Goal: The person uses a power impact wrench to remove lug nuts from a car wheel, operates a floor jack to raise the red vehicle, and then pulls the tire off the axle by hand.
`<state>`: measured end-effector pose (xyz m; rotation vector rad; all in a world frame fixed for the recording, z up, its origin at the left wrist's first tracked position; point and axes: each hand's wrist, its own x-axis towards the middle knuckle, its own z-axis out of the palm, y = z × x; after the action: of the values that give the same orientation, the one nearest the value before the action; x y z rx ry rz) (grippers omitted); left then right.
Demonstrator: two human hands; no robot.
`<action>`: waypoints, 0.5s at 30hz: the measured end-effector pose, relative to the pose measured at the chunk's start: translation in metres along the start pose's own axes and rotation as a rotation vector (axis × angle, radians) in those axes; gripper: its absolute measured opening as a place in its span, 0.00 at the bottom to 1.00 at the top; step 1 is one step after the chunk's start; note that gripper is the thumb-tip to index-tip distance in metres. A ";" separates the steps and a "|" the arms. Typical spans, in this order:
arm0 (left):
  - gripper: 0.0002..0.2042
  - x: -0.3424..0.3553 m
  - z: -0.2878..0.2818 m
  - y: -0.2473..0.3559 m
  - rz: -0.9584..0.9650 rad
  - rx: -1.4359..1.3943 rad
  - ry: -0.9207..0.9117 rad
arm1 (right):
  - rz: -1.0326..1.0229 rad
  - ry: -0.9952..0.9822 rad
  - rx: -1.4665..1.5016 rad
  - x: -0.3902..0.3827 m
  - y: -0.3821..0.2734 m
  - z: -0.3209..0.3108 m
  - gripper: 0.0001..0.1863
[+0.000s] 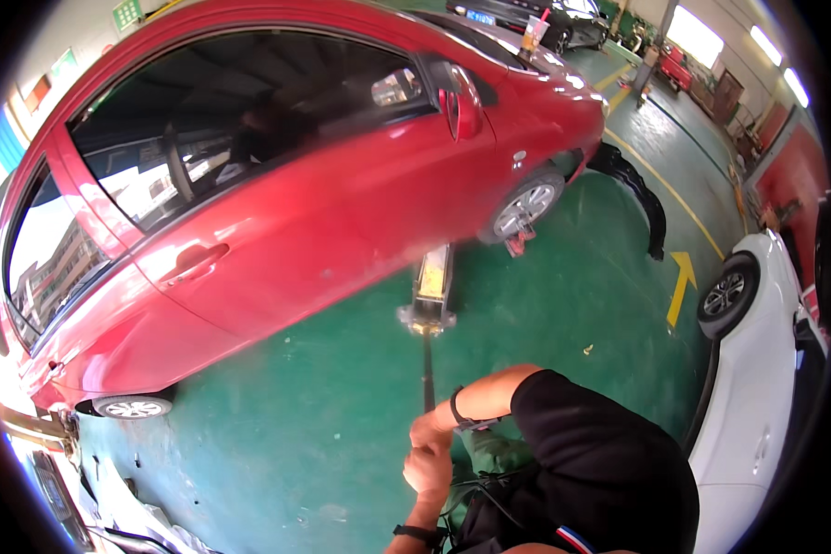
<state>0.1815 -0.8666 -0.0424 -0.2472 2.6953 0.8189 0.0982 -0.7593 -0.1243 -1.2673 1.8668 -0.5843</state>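
Observation:
A floor jack reaches under the side of the red car, behind the front wheel. Its long dark handle runs back toward me. My right hand is closed around the upper part of this handle, and just below it my left hand is closed too, pressed against the right. Both fists hide the handle's end. How far the car is raised I cannot tell.
A small red object lies by the front wheel. Farther right, a long black curved part rests on the green floor. A white car stands at my right. Loose parts lie at the lower left.

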 end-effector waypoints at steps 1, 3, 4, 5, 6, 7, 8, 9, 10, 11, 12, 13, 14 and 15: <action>0.18 0.000 0.003 -0.007 0.001 -0.016 0.020 | -0.068 -0.029 -0.110 0.006 -0.001 0.000 0.09; 0.16 -0.006 0.005 -0.020 0.009 -0.010 0.013 | -0.200 -0.035 -0.240 0.018 0.001 0.010 0.10; 0.15 -0.009 0.005 -0.027 0.030 -0.017 0.019 | -0.251 -0.013 -0.264 0.022 0.005 0.016 0.08; 0.11 -0.014 0.008 -0.032 0.073 -0.006 0.000 | -0.290 0.078 -0.186 0.020 0.009 0.031 0.08; 0.11 -0.018 0.009 -0.039 0.057 -0.003 -0.022 | -0.292 0.113 -0.156 0.022 0.011 0.034 0.09; 0.10 -0.023 0.010 -0.048 0.068 -0.019 0.005 | -0.261 0.103 -0.136 0.027 0.002 0.041 0.08; 0.09 -0.023 0.012 -0.057 0.086 -0.036 0.045 | -0.230 0.094 -0.131 0.034 -0.005 0.042 0.08; 0.06 -0.027 0.016 -0.072 0.099 -0.037 0.055 | -0.231 0.092 -0.116 0.041 -0.005 0.051 0.08; 0.06 -0.031 0.023 -0.087 0.092 -0.035 0.040 | -0.218 0.099 -0.143 0.049 -0.004 0.065 0.09; 0.06 -0.035 0.030 -0.104 0.114 -0.044 0.052 | -0.204 0.114 -0.162 0.058 -0.007 0.080 0.10; 0.05 -0.040 0.038 -0.121 0.126 -0.056 0.074 | -0.212 0.110 -0.143 0.065 -0.011 0.084 0.10; 0.03 -0.044 0.044 -0.141 0.127 -0.012 0.036 | -0.204 0.114 -0.162 0.073 -0.015 0.087 0.09; 0.03 -0.048 0.049 -0.157 0.116 -0.010 0.017 | -0.188 0.116 -0.180 0.079 -0.018 0.094 0.09; 0.03 -0.052 0.055 -0.173 0.121 -0.012 0.010 | -0.168 0.122 -0.168 0.092 -0.015 0.112 0.09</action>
<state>0.2869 -0.9744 -0.1566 -0.0921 2.7375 0.8700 0.1797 -0.8437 -0.2110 -1.5400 1.9548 -0.6160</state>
